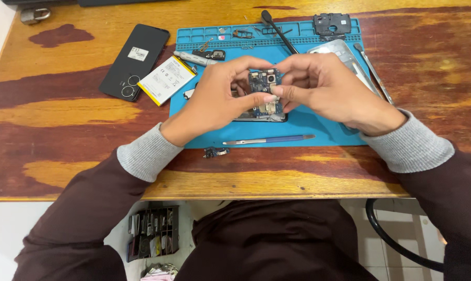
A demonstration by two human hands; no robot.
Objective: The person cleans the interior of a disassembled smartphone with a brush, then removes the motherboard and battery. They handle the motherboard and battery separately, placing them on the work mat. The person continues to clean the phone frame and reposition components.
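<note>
My left hand (220,96) and my right hand (324,86) meet over a blue work mat (318,132) and together pinch a small blue circuit board (264,83) with a camera module on it. The board is lifted a little above an opened phone body (261,117), which lies on the mat and is mostly hidden by my fingers. Both thumbs and forefingers press on the board's edges.
A black phone back cover (134,60) and a white-and-yellow battery (166,79) lie left of the mat. On the mat lie a blue-handled tool (269,140), a black spudger (279,32), a screwdriver (193,57), a black frame part (331,23) and a screen panel (344,54). Tweezers (373,70) are at right, a small connector board (216,152) near the front edge.
</note>
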